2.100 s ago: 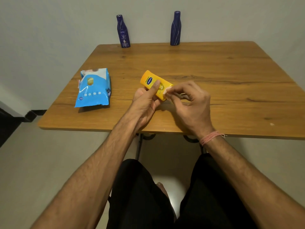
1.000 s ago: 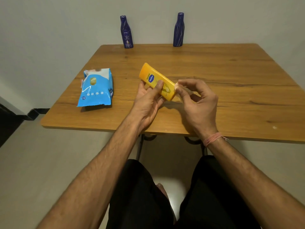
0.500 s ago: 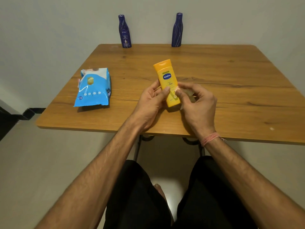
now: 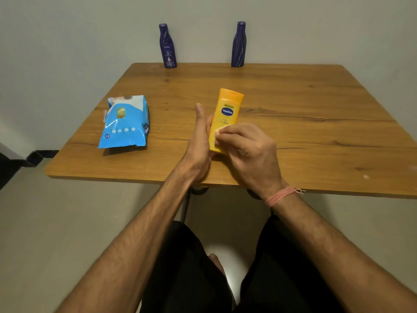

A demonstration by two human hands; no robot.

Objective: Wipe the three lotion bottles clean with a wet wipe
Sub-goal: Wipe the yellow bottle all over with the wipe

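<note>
Fingers of the right hand point(image 4: 246, 150) are curled closed on a small white wet wipe point(image 4: 218, 132), pressing it to the lower front of the yellow lotion bottle point(image 4: 226, 114). The left hand point(image 4: 198, 145) grips that bottle from its left side, thumb pointing up, holding it cap-up above the desk point(image 4: 316, 123). Two dark blue bottles point(image 4: 167, 47) point(image 4: 238, 45) stand well beyond the fingertips at the far edge. Left of the hands lies a blue wipes pack point(image 4: 125, 123).

A plain room in a home is showing here: a wooden desk point(image 4: 293, 105) is standing against a bare pale wall point(image 4: 67, 41). Toiletries are sitting on it, a blue wipes pack point(image 4: 125, 123) and lotion bottles point(image 4: 167, 46).
</note>
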